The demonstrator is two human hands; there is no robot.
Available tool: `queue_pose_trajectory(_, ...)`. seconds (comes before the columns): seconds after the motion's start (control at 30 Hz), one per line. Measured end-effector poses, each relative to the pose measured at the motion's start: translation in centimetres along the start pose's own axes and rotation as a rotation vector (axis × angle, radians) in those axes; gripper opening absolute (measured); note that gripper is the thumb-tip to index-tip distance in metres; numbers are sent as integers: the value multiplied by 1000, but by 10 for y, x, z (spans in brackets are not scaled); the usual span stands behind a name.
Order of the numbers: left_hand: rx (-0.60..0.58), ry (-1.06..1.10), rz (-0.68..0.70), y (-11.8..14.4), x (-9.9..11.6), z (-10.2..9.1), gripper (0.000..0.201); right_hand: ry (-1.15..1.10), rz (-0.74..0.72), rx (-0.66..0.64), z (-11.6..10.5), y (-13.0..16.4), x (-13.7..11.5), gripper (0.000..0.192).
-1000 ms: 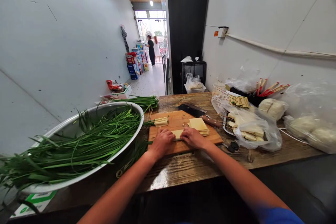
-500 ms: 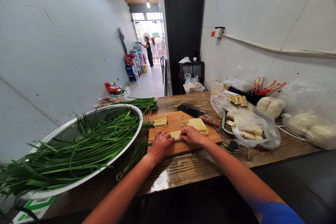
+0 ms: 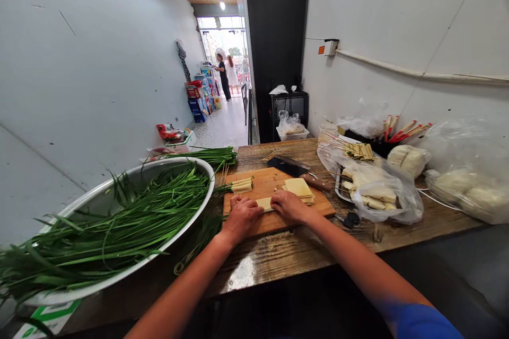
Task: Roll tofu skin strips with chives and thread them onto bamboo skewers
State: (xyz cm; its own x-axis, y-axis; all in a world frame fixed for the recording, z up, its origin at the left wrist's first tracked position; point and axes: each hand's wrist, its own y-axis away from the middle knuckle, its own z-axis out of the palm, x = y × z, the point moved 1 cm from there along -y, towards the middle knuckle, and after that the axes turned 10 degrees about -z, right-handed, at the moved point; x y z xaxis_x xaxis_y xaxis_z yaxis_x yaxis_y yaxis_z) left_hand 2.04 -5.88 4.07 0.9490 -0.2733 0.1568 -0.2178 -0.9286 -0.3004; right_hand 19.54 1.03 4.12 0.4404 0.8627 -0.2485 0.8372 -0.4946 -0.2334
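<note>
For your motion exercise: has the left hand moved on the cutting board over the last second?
No. The left hand rests at the same near-left spot on the cutting board, beside the pale sheet; only the camera shifted.

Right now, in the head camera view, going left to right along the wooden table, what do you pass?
metal bowl of green chives → left hand → pale tofu sheet → right hand → black key fob → clear bag of pale pieces → big plastic bag
</note>
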Motion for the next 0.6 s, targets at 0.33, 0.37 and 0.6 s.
queue_pose_trajectory(0.33,-89,2,-17,-13,-2,2,28,311,-166,73,13,13,-7,18)
queue_pose_trajectory(0.37,-92,24,-47,-15,-3,1,27,318,-167,64,12,13,-7,19)
queue_pose_trajectory(0.6,-24,78,-206,-13,-1,-3,22,223,-50,-61,-4,0,-5,28)
